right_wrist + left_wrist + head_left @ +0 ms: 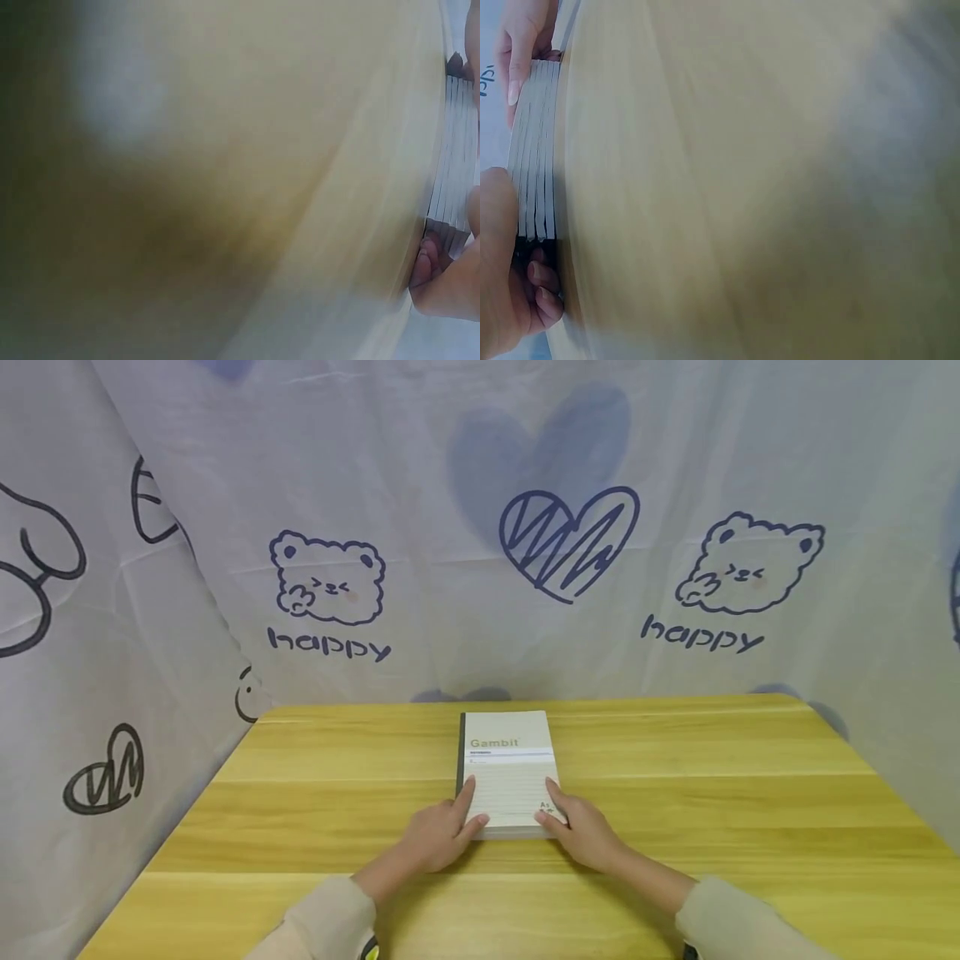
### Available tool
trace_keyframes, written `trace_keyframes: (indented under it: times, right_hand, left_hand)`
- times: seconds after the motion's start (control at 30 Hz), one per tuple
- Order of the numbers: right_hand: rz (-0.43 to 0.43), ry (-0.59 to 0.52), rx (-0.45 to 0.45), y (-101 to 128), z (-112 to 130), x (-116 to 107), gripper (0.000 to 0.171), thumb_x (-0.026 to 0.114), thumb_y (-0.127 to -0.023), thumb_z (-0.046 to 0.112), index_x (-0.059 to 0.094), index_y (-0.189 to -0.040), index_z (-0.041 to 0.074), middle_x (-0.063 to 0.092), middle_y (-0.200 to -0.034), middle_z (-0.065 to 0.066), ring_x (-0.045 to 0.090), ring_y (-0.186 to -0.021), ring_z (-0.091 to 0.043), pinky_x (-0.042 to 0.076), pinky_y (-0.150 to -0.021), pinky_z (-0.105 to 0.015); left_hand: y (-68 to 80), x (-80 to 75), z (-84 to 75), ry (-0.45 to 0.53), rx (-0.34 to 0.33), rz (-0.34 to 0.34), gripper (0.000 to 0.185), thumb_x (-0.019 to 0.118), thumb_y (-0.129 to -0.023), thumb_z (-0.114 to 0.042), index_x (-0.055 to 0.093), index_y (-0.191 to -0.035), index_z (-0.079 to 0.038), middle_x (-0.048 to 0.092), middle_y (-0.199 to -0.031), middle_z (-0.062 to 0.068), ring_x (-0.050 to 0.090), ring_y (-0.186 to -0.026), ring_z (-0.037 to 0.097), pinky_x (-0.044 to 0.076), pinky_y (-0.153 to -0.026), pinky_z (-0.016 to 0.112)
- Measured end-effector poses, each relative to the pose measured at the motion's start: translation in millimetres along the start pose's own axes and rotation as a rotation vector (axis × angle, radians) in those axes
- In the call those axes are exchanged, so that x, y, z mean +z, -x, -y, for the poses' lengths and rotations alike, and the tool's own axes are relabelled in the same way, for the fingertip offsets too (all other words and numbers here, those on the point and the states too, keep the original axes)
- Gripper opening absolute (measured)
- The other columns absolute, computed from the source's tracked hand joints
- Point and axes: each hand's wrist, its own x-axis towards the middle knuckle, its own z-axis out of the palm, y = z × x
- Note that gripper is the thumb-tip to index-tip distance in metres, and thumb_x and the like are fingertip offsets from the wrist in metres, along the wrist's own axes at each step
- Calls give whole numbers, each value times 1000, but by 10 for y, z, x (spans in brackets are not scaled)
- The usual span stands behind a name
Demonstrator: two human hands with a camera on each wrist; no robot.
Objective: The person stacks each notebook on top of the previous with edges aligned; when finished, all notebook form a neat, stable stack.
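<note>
A stack of several notebooks [510, 777] lies at the middle of the wooden table, its white top cover printed "Gambit" and its dark spine to the left. My left hand [441, 831] grips the near left corner, thumb on the cover and fingers curled against the side. At the near right corner my right hand [588, 831] holds the stack the same way. In the left wrist view the page edges of the notebooks [538, 150] show as layers between both hands. The right wrist view shows the stack [454, 150] at its right border, with curled fingers at its end.
The wooden table [315, 793] spreads out around the stack. Behind it and at the left hangs a white curtain [450, 635] printed with hearts, bear faces and the word "happy", reaching down to the table's far edge.
</note>
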Motion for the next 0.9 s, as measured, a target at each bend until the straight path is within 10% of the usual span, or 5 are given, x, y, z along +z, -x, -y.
trace_keyframes:
  times: [0.9]
  right_hand:
    - [-15, 19, -60, 309, -118, -251, 56, 54, -94, 22, 38, -132, -15, 46, -132, -30, 50, -119, -40, 43, -95, -47]
  left_hand:
    - [-39, 129, -292, -10, 76, -5, 66, 40, -96, -44, 30, -142, 2, 67, -92, 17, 65, -78, 27, 50, -63, 36]
